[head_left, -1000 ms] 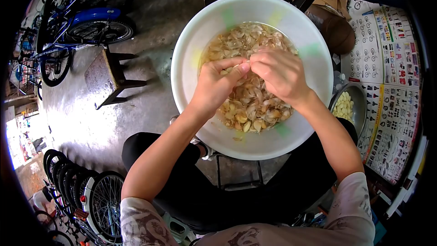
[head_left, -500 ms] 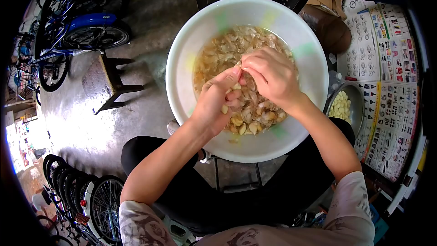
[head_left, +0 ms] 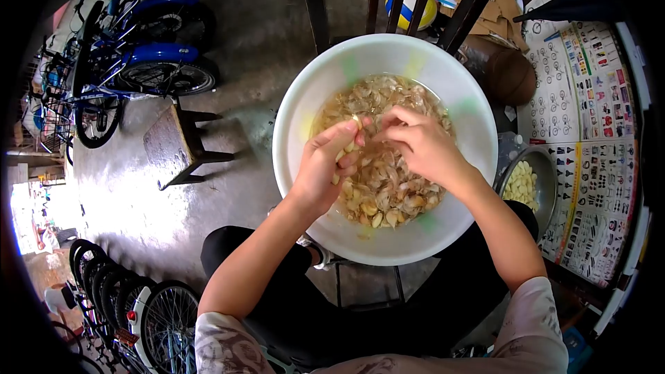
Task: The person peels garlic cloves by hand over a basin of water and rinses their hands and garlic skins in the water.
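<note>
A large white basin [head_left: 305, 221] holds water, loose garlic skins [head_left: 395, 173] and several unpeeled cloves. Over its left part, my left hand [head_left: 324, 166] is closed around several pale garlic cloves [head_left: 357, 122], one of them pinched between thumb and forefinger. Just right of it and a little apart, my right hand [head_left: 422, 145] has its fingers bent and pressed together; whatever lies between the fingertips is too small to name. Beside the basin on the right, a metal bowl [head_left: 547, 180] contains peeled garlic cloves [head_left: 521, 185].
Behind the basin stands a dark wooden chair [head_left: 315, 7], with a ball [head_left: 419, 10] beyond its bars. A wooden stool [head_left: 170, 142] and bicycles [head_left: 156, 66] are at the left. Printed sheets [head_left: 589, 166] cover a surface at the right.
My hands were together at a clove and have moved apart, the right one backing away to the right. The view has shifted, so the basin appears lower in it.
</note>
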`<state>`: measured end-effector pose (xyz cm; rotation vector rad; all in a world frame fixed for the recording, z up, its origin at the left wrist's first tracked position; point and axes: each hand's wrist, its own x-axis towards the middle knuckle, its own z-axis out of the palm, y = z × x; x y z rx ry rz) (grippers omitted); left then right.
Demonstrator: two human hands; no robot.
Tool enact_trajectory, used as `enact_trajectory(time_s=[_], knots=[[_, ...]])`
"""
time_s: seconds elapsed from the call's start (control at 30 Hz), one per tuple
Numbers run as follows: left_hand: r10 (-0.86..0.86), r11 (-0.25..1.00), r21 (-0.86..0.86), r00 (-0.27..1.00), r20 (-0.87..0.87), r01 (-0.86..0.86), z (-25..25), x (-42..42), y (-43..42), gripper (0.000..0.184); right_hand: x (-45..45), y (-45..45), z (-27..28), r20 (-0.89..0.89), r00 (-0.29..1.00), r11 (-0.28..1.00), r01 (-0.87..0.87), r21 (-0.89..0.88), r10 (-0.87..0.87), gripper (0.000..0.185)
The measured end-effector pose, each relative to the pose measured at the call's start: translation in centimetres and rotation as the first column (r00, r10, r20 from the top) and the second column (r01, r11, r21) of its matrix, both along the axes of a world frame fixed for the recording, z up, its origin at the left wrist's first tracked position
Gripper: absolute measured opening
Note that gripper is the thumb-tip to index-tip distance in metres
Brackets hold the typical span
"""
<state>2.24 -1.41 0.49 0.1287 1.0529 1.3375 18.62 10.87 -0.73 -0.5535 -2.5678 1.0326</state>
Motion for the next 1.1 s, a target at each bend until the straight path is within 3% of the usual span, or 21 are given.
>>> enact_trajectory(time_s=[0.07,0.13,0.27,0.3,0.37,0.4,0.47,0.5,0.53,0.57,0.6,0.67,0.87,1.1], knots=[[-0.037,0.999,-0.005,0.998,-0.041,0.037,-0.1,0.0,0.0,0.026,0.3,-0.2,0.4,0.063,0.998,0.999,0.001,0.033,-0.003,0.024],[-0.05,0.999,-0.004,0.996,-0.071,0.05,-0.5,0.1,0.0,0.026,0.3,-0.2,1.2,0.281,0.957,0.996,0.06,0.062,-0.075,0.029],[-0.064,0.998,0.01,0.977,-0.202,0.067,-0.6,0.8,0.1,0.026,0.7,0.1,0.6,0.264,0.961,0.985,0.036,0.167,-0.08,0.027],[-0.067,0.998,0.008,0.977,-0.201,0.07,-0.6,0.9,0.2,0.026,0.9,0.0,0.1,0.163,0.986,0.989,0.014,0.146,-0.038,0.026],[-0.133,0.991,-0.055,0.886,-0.444,0.121,-0.5,1.1,0.3,0.026,1.2,0.0,0.0,0.059,0.998,0.992,-0.007,0.126,0.0,0.026],[-0.136,0.991,-0.057,0.886,-0.444,0.124,-0.1,1.2,0.4,0.026,1.0,0.0,0.7,0.017,0.999,0.997,0.042,0.066,-0.044,0.025],[-0.206,0.978,-0.138,0.77,-0.604,0.154,0.7,1.4,0.7,0.022,0.8,0.0,1.8,-0.02,0.995,0.996,0.094,0.002,-0.094,0.025],[-0.211,0.977,-0.141,0.77,-0.602,0.158,0.5,1.5,0.7,0.022,0.7,0.0,2.2,-0.11,0.987,0.981,0.101,-0.165,-0.12,0.024],[-0.167,0.984,-0.071,0.691,-0.703,0.166,0.3,1.6,0.7,0.021,0.7,0.0,2.4,-0.194,0.968,0.941,0.09,-0.326,-0.16,0.024],[-0.113,0.983,-0.002,0.603,-0.79,0.181,0.1,1.6,0.7,0.019,0.7,0.0,2.5,-0.252,0.958,0.95,0.055,-0.308,-0.137,0.018],[-0.115,0.983,-0.002,0.603,-0.789,0.185,-0.3,1.6,0.8,0.019,0.8,0.1,2.3,-0.251,0.958,0.949,0.058,-0.309,-0.141,0.018],[0.015,0.953,0.128,0.383,-0.923,0.273,-0.8,1.4,0.9,0.02,0.9,0.3,1.9,-0.255,0.964,0.983,0.03,-0.182,-0.076,0.012],[0.046,0.931,0.144,0.286,-0.957,0.335,0.0,1.4,1.0,0.021,0.7,0.2,1.6,-0.31,0.948,0.992,0.031,-0.125,-0.069,0.003],[0.076,0.931,0.168,0.279,-0.957,0.323,-0.2,1.5,0.7,0.019,0.7,0.0,2.0,-0.291,0.956,0.999,0.042,-0.008,-0.042,0.01]])
